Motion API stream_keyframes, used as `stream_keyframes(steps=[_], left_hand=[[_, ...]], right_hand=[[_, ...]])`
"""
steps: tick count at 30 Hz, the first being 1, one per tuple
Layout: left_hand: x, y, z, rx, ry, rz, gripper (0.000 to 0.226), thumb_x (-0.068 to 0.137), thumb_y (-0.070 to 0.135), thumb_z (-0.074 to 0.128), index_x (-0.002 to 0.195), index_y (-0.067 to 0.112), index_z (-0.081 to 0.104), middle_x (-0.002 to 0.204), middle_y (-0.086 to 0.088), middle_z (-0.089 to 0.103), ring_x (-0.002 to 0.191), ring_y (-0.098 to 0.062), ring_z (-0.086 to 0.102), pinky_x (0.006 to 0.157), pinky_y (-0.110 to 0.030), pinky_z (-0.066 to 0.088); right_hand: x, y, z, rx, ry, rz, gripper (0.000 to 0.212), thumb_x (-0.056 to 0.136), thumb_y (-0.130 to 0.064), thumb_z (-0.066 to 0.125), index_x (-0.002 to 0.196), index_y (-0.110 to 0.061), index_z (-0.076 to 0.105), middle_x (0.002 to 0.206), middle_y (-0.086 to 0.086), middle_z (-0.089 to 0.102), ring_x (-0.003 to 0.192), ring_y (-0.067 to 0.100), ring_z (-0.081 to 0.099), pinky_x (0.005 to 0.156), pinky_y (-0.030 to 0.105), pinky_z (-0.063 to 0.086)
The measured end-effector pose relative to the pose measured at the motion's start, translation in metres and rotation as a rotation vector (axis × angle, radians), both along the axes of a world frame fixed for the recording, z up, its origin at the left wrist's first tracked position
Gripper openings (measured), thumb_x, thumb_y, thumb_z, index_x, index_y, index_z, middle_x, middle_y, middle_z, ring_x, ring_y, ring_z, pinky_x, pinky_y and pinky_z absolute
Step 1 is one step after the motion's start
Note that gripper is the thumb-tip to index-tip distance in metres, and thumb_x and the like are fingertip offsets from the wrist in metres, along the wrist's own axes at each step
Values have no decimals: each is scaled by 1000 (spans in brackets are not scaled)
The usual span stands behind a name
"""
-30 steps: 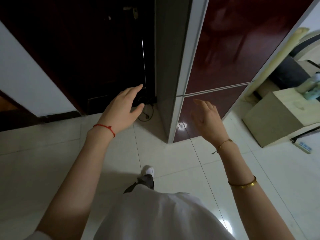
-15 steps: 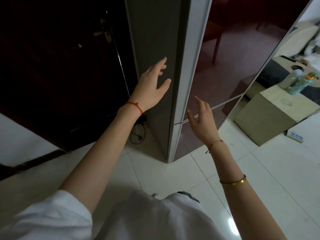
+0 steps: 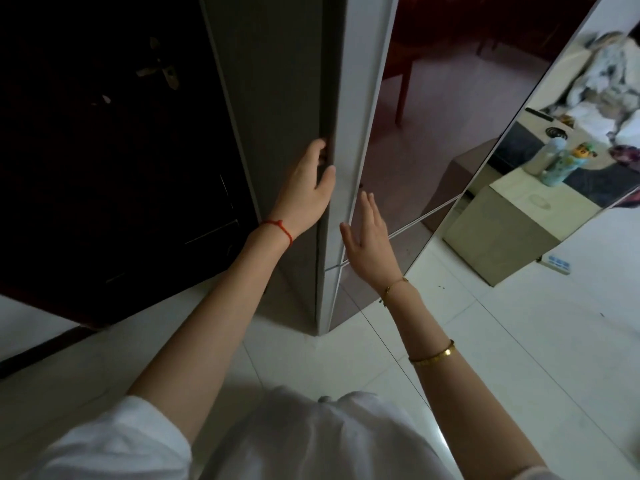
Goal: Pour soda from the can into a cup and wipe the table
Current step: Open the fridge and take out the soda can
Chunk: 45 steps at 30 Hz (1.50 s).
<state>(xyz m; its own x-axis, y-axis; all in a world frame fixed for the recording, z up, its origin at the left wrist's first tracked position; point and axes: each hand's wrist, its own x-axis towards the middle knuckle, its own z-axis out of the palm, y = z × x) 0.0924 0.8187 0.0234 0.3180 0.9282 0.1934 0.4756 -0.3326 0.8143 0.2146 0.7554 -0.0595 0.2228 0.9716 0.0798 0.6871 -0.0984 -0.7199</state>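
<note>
No can, cup or table is in view. A tall fridge stands in front of me, with a glossy dark red upper door (image 3: 433,116), a white door edge (image 3: 360,98) and a grey side (image 3: 277,81). My left hand (image 3: 308,192) grips that door edge: the fingers tuck into the groove beside it and the thumb lies on the white strip. My right hand (image 3: 369,244) hovers with straight fingers just in front of the door, near the seam above the lower door, and holds nothing.
A dark wooden door (image 3: 104,150) with a metal handle (image 3: 162,72) is left of the fridge. To the right, a beige cube stand (image 3: 509,223) carries two bottles (image 3: 557,161). A power strip (image 3: 557,263) lies on the white tiled floor (image 3: 519,341).
I have stepped closer to the fridge. My left hand moved from the grey side onto the door edge and curled its fingers in. My right hand rose toward the door front.
</note>
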Motion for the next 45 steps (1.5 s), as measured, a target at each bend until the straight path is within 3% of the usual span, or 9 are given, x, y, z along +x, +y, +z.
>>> stream_keyframes(steps=[3,9,13,21,29,32,36,41,45], left_hand=[[-1,4,-1,93,-6,23,39,102,13,45,141,5,42,136,-9,54,116,-3,47,81,6,36],[-5,6,-2,164,34,5,36,102,11,45,137,4,46,133,-12,57,121,-16,55,81,7,34],[-5,-3,-1,198,13,-25,33,101,9,46,133,4,50,122,-2,59,110,-3,51,79,9,34],[13,-43,-5,309,-55,-264,19,98,8,52,114,6,62,112,-3,68,103,-6,62,85,-2,43],[37,-74,-9,320,-43,-524,30,99,8,49,126,12,61,124,-2,62,119,-10,52,97,-9,40],[45,-83,-12,354,-16,-577,37,97,9,51,132,16,58,128,-4,56,120,-13,47,99,-13,39],[56,-92,-18,385,-67,-523,40,94,9,55,134,13,55,134,-9,50,123,-7,39,102,-11,35],[65,-91,-19,415,-98,-420,52,91,11,54,142,11,45,145,-12,41,133,-8,29,111,-35,40],[77,-87,-16,484,-33,-373,62,88,16,53,148,11,37,155,-13,29,142,-13,15,118,-35,24]], right_hand=[[1,4,-1,1,-15,4,67,102,-35,40,155,-17,4,163,1,3,150,19,6,114,25,5],[-7,8,-2,-11,-12,4,68,102,-39,38,155,-16,2,163,0,4,150,19,7,112,24,5],[-12,2,1,3,-34,-61,69,101,-41,40,155,-11,7,162,5,11,149,20,13,112,23,8],[-5,-55,-7,181,-111,-487,64,94,-50,52,144,-13,38,143,3,49,131,17,46,109,30,38],[20,-94,-8,251,-126,-698,52,94,-41,55,139,-15,46,131,2,59,117,19,56,95,32,50],[27,-107,-8,257,-142,-739,50,96,-35,53,140,-14,45,132,3,59,118,19,55,94,27,45],[36,-120,-7,243,-142,-780,53,96,-40,39,144,-19,40,132,2,59,118,19,55,93,34,52],[57,-140,-8,228,-132,-837,48,96,-36,34,142,-21,41,119,5,62,108,21,56,84,29,47],[79,-155,-12,210,-131,-857,41,100,-28,37,139,-16,44,113,9,63,100,24,57,78,24,40]])
